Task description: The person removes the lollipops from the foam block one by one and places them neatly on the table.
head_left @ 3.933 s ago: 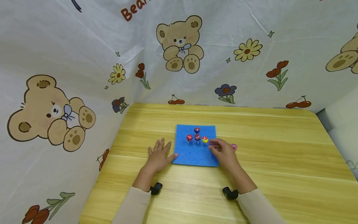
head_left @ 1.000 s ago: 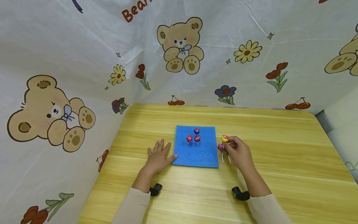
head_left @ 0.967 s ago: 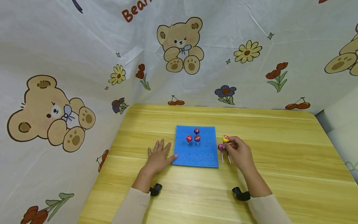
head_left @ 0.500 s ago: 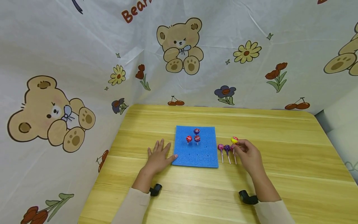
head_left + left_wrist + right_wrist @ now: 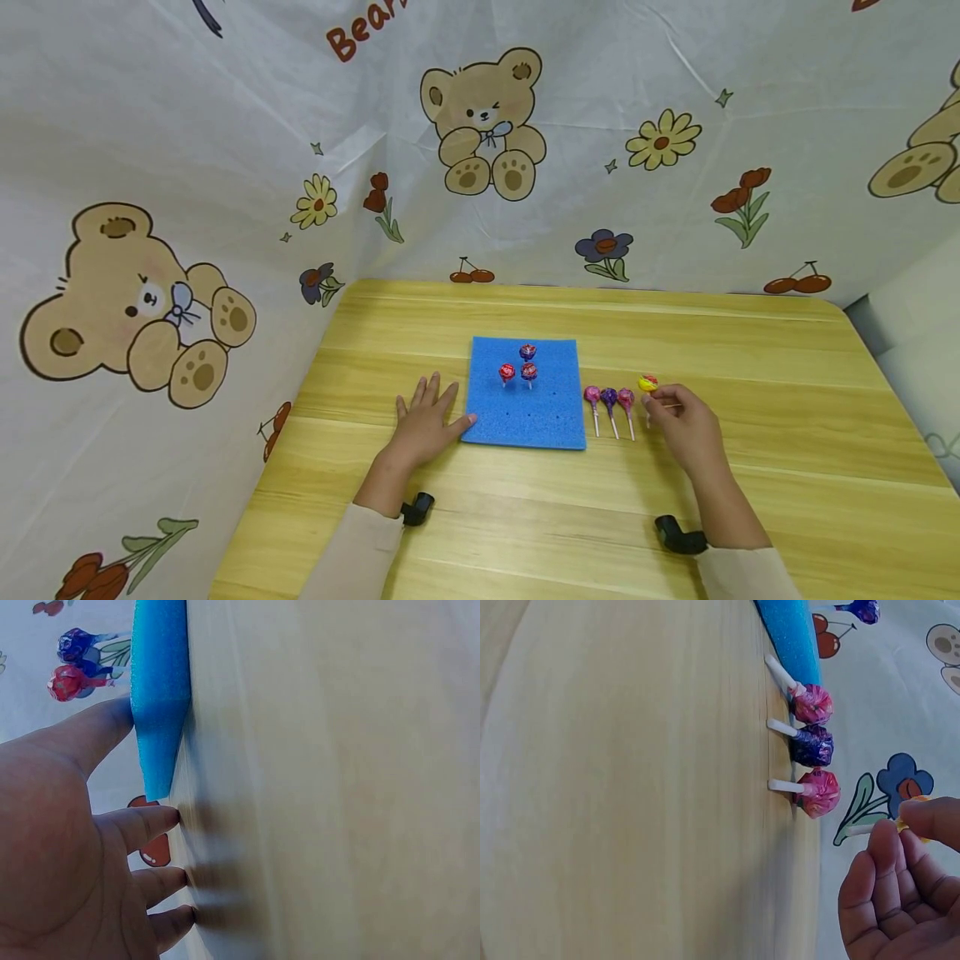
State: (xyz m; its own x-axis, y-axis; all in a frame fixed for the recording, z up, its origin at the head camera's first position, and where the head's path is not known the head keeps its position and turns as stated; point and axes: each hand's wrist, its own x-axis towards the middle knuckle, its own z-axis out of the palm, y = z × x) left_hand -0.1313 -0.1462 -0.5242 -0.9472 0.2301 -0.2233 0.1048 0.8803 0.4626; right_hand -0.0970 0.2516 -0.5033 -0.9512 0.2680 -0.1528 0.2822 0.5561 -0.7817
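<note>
We hold the yellow lollipop [image 5: 648, 383] by its stick, pinched in the fingertips of our right hand [image 5: 686, 425], just right of a row of three lollipops [image 5: 609, 398] lying on the desk [image 5: 750, 367], and not yet set down. About four seconds ago that yellow one stood in the blue foam pad [image 5: 525, 412] with three others; now only two red and one purple lollipop [image 5: 528, 352] stand there. A second ago our right hand was close to the pad's right edge; it has since moved rightward, uncovering the row, so the yellow one looks bound for its right end. Our left hand [image 5: 423, 421] has stayed flat on the desk, fingers straight, thumb against the pad's left edge. On the cloth backdrop [image 5: 225, 125] we read only "Bear", cut off by the frame; the wrapper print is too small to read.
</note>
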